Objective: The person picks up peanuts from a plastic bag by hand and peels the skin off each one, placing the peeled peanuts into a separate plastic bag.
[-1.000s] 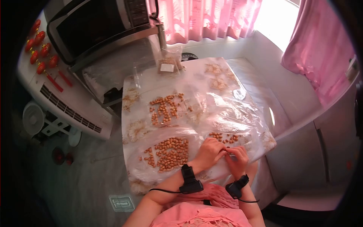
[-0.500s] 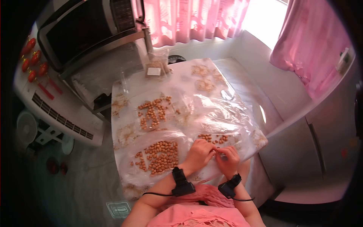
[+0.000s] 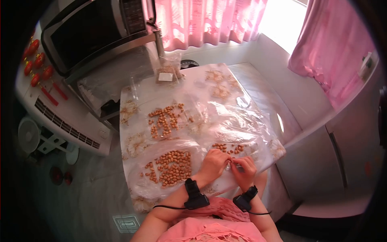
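Observation:
My left hand [image 3: 214,164] and my right hand [image 3: 243,167] meet at the fingertips over the near edge of the table. Their thumbs and fingers pinch together on a small reddish-brown nut, mostly covered by the fingers. Just beyond them a few loose brown nuts [image 3: 238,149], peanut-like in look, lie on clear plastic. To the left, a larger spread of the same nuts [image 3: 175,166] rests on a plastic bag [image 3: 139,183]. Farther back lies another group of nuts [image 3: 165,120]. Black bands with cords are strapped round both wrists.
Crumpled clear plastic [image 3: 234,117] covers the right part of the flower-patterned table [image 3: 193,78]. At the back stands a clear bag with a white label [image 3: 165,76]. A microwave [image 3: 84,34] on a rack is at the left; a grey cabinet [image 3: 310,161] is at the right.
Both hands stay joined at the fingertips in nearly the same spot, with only slight finger movement. The view has shifted a little. The nut groups look unchanged.

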Demonstrator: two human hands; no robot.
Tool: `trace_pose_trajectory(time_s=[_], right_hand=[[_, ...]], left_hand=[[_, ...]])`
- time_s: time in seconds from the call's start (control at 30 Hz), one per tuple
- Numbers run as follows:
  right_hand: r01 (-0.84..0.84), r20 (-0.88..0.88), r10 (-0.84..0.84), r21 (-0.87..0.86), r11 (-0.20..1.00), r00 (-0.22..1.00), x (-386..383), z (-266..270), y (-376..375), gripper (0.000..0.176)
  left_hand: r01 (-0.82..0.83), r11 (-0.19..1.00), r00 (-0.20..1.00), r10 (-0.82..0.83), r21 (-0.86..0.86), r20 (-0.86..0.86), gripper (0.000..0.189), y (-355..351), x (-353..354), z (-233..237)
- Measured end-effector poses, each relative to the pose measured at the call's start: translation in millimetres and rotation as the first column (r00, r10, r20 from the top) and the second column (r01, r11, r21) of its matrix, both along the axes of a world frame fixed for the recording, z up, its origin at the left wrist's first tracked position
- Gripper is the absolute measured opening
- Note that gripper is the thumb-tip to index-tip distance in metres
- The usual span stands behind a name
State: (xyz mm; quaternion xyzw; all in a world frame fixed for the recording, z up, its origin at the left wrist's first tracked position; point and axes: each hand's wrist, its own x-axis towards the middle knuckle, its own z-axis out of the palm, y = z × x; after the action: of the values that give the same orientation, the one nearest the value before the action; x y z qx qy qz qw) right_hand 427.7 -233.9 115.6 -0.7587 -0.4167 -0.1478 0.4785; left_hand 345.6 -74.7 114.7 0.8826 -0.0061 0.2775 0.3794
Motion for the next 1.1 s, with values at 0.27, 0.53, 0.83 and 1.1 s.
trace_pose_trajectory(time_s=[0.27,0.53,0.83,1.1], right_hand=[[0.007,0.012,-0.007,0.011,1.0,1.0,0.1,-0.2,-0.1,0.023],[0.004,0.002,-0.004,0.034,0.999,1.0,-0.5,-0.7,-0.1,0.023],[0.055,0.03,-0.057,0.059,0.997,0.998,-1.2,3.1,2.0,0.018],[0.058,0.017,-0.059,0.052,0.997,0.998,0.6,-4.3,0.0,0.019]], left_hand=[[0.016,1.0,1.0,-0.016,0.004,-0.023,0.01,0.9,-1.1,5.2],[0.035,0.999,0.997,-0.036,-0.028,-0.065,0.012,1.4,-2.7,9.3],[0.034,0.939,0.995,-0.066,-0.342,-0.081,0.013,1.9,-14.7,39.3],[0.171,0.359,0.974,-0.199,-0.918,0.103,0.007,10.3,-67.1,65.6]])
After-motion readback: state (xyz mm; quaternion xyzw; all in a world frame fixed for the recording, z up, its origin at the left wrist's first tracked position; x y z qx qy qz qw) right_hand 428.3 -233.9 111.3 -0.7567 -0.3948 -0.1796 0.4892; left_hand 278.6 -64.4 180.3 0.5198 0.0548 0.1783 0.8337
